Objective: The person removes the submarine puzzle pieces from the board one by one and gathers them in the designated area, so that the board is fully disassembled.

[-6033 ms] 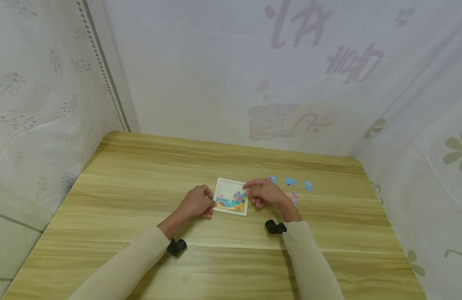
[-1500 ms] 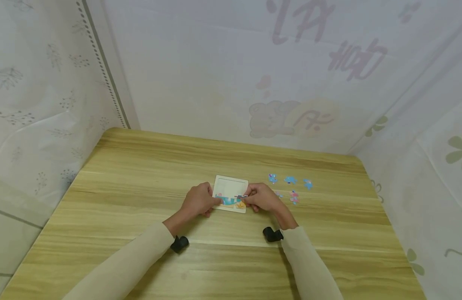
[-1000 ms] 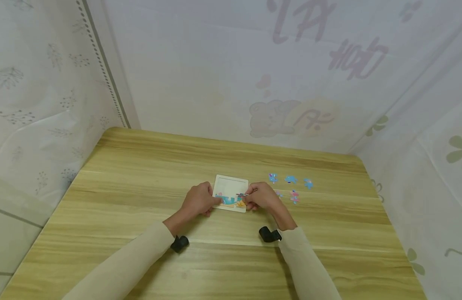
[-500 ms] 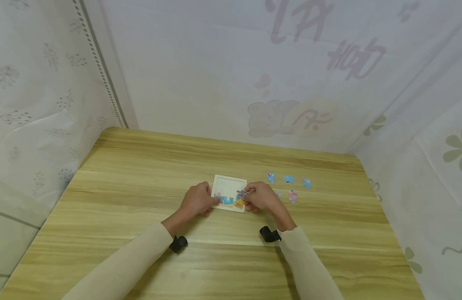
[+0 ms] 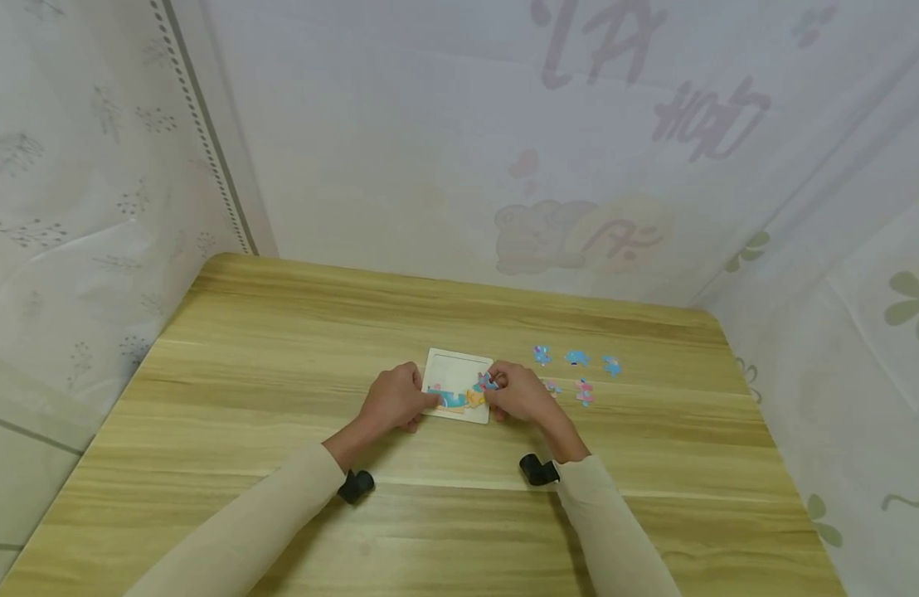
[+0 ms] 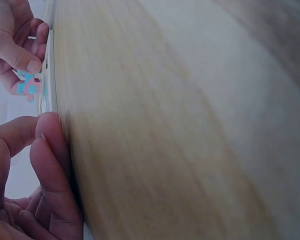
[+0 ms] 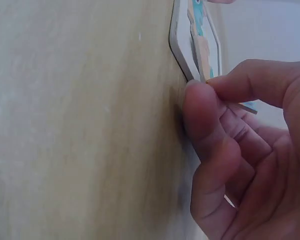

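A pale square puzzle tray (image 5: pixel 457 367) lies on the table, its lower part filled with teal and orange jigsaw pieces (image 5: pixel 452 400). My left hand (image 5: pixel 392 398) grips the tray's left edge, thumb on top and other fingers curled at the side. At the right edge, my right hand (image 5: pixel 522 391) pinches a blue and pink jigsaw piece (image 5: pixel 486 382). That piece sticks out past the fingertips in the left wrist view (image 6: pixel 29 87). In the right wrist view a peach-edged piece (image 7: pixel 202 55) stands tilted up from the tray beside the thumb.
Several loose jigsaw pieces lie right of the tray, among them a blue one (image 5: pixel 576 357) and a pink one (image 5: pixel 585 391). One piece (image 5: pixel 551 387) is close to the right hand. Patterned cloth walls (image 5: pixel 385 149) enclose the wooden table (image 5: pixel 303 315) behind and at both sides.
The right hand has gone from open fingers over the tray's right edge to pinching a piece there. The pieces at the lower right have tilted and turned. The left hand keeps its grip.
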`<state>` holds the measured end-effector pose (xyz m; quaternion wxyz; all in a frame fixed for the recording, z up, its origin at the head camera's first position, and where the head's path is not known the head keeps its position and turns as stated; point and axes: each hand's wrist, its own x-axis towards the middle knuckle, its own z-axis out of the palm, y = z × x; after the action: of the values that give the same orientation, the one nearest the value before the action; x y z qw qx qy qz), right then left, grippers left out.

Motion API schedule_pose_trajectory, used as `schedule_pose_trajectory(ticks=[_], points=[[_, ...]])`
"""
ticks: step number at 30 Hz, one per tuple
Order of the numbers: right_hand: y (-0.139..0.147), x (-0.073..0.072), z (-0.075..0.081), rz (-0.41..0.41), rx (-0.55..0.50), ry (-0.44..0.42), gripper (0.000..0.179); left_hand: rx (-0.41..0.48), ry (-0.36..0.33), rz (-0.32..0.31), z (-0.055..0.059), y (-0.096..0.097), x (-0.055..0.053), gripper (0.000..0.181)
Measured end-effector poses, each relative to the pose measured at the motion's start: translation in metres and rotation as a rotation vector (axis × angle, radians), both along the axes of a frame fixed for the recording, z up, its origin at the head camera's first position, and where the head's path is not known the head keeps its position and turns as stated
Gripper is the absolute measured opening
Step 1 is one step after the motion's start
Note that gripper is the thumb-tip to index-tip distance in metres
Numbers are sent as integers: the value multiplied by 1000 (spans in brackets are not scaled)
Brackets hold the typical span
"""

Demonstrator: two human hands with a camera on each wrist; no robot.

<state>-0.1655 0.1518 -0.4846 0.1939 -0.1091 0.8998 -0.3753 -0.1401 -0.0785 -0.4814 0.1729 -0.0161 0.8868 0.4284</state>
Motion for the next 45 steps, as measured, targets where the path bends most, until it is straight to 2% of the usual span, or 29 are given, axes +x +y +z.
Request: schedule_pose_trajectory(ticks=[8,13,19,26,30,37,41,45], points=[[2,-2,0,13,-24,6,17,6,-5,10,0,-1,0,35],[3,-1,-2,37,-35,48,22,4,16,1,-4,-1,0,35],[4,-1,-6,55,-11,130,19,2,46,-16,-4,-1,1,35],[1,-1,-10,59,42,214,20,-4,31,-6,-2,0,0,36],[0,-1,-11,74,57,233,21,-2,31,-3,-2,-1,0,36],[-1,1,-10,75,77,207,19,8,24,1,-3,-1,0,35],[-2,2,-9,15,37,144,9,10,18,3,-3,-1,-1,35],[-4,0,-7,-52,-3,94,8,2,22,-1,-2,-1,0,35]])
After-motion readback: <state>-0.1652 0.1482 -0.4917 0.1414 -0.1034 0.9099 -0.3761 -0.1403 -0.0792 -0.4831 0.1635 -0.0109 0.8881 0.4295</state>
